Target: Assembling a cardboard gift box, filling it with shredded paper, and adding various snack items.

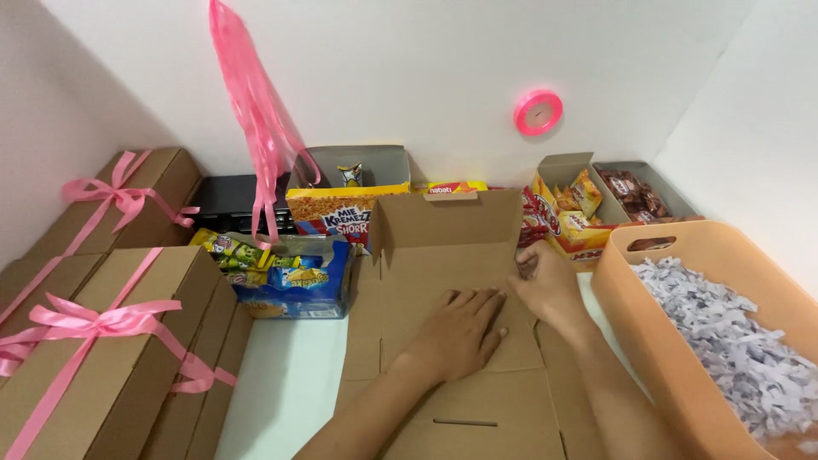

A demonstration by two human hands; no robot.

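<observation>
White walls close in the counter (290, 375), where your box blank (443, 341) lies flat. Keep your left hand (456, 332) spread and pressed on the base; your right hand (545, 285) grips the side flap, so crease it along the score line.

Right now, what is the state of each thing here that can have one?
flat cardboard box: unfolded, back flap raised
left hand: open, palm pressing the cardboard
right hand: on the right fold, fingers curled
ribboned boxes: closed, tied with pink bows
orange basket: holds shredded paper
ribbon roll: hanging on the wall
snack cartons: open
</observation>
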